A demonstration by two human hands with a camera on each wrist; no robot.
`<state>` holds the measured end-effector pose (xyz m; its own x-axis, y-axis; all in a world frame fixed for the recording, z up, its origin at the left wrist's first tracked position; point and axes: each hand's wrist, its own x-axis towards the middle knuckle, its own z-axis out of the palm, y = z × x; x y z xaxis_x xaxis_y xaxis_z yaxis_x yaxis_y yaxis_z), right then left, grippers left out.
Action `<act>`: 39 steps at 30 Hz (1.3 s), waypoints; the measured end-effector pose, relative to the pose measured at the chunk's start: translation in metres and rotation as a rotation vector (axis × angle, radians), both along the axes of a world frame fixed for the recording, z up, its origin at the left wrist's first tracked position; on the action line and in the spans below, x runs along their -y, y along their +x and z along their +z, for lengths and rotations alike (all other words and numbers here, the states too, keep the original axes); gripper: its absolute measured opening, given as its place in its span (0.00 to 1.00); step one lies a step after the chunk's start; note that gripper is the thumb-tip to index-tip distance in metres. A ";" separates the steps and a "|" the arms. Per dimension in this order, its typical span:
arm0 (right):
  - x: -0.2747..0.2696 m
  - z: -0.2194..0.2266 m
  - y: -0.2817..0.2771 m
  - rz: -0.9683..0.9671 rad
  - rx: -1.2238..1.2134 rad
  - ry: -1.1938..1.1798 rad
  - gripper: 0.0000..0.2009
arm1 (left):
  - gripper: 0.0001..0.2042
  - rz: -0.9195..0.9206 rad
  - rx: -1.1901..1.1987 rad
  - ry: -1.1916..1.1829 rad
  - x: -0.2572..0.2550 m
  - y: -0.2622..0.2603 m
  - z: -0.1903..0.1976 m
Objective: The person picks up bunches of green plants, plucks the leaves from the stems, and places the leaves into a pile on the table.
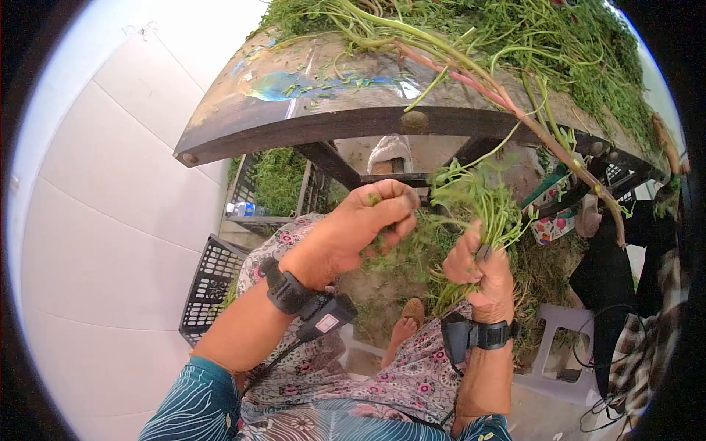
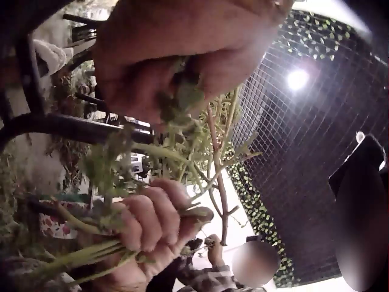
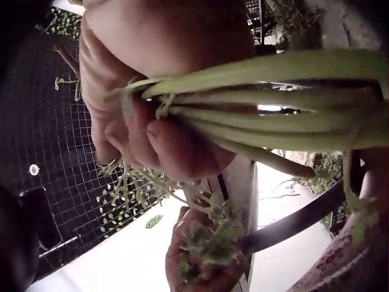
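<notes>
In the head view my right hand grips a bunch of green stems, leafy tops upward, below the table's front edge. The right wrist view shows its fingers curled round several thick pale stems. To the left, at about the same height and apart from it, my left hand has its fingers curled in. Small leaves are pinched between its thumb and fingers in the left wrist view; leafy sprigs also show at this hand in the right wrist view.
A heap of greens covers the right of the tabletop, and a long reddish branch hangs over its edge. Black crates stand lower left, with a bottle. Plant litter lies below; a plastic stool is at right.
</notes>
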<state>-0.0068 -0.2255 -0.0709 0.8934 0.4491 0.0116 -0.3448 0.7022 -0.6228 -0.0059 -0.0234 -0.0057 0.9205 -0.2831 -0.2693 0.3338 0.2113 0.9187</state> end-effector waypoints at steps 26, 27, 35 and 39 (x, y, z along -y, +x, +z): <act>-0.014 0.028 -0.007 -0.048 0.018 -0.536 0.10 | 0.12 -0.428 0.064 0.449 0.011 -0.013 0.002; -0.015 0.027 -0.006 -0.048 0.024 -0.532 0.10 | 0.12 -0.423 0.015 0.386 0.012 -0.013 0.001; -0.016 0.005 0.000 -0.219 0.006 -0.498 0.06 | 0.11 -0.271 0.433 0.563 0.016 -0.011 -0.004; -0.015 0.001 0.003 -0.218 0.003 -0.452 0.07 | 0.10 -0.209 0.395 0.455 0.017 -0.008 -0.007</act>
<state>-0.0038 -0.2107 -0.0704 0.9672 0.2131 -0.1380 -0.2178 0.4174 -0.8822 -0.0136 -0.0399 -0.0123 0.9128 -0.4044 -0.0565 -0.0562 -0.2617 0.9635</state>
